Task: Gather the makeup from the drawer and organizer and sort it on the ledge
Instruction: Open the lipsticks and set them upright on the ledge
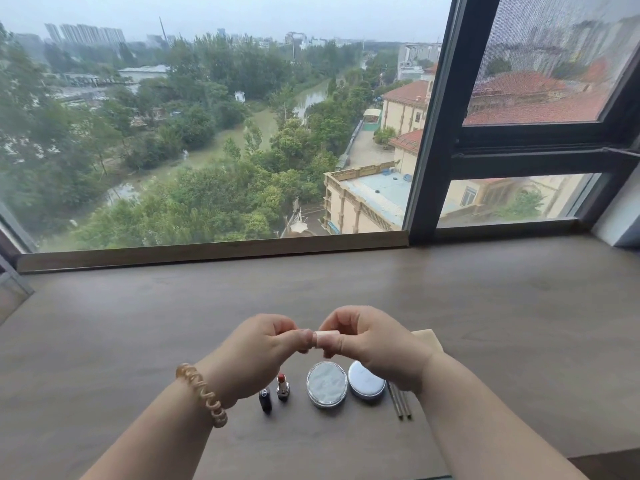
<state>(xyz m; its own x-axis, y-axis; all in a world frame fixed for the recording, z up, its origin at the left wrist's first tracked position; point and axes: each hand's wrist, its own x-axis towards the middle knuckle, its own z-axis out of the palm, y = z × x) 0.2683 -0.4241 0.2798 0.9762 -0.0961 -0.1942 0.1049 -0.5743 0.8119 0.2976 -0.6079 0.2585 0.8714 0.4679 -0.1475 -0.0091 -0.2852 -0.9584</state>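
In the head view, the person is standing at the window ledge [138, 323] and is holding a small pale tube [325, 337] in the air between both hands, just above a row of makeup. The left hand [258, 351] is pinching one end with its fingers [300, 339] curled narrow. The right hand [379, 344] is pinching the other end in the same way, so both hands are gripping this one thing. (What it is exactly I cannot tell, because the fingertips are hiding most of it.) It is looking light and stiff to me, with a smooth shell that may be slipping under a weak pinch. I am judging that the two ends are the good places to take it.

Both wrists are bending inward, and the forearms are coming in from the lower corners. A coiled hair tie [202, 394] is sitting on the left wrist.

On the ledge below, a dark cap [265, 399] is lying just beside a red lipstick [283, 386] that is standing upright. Then a round open compact [326, 384] and a round silver lid [366, 380] are lying close together, and thin pencils [400, 403] are resting near the right wrist.
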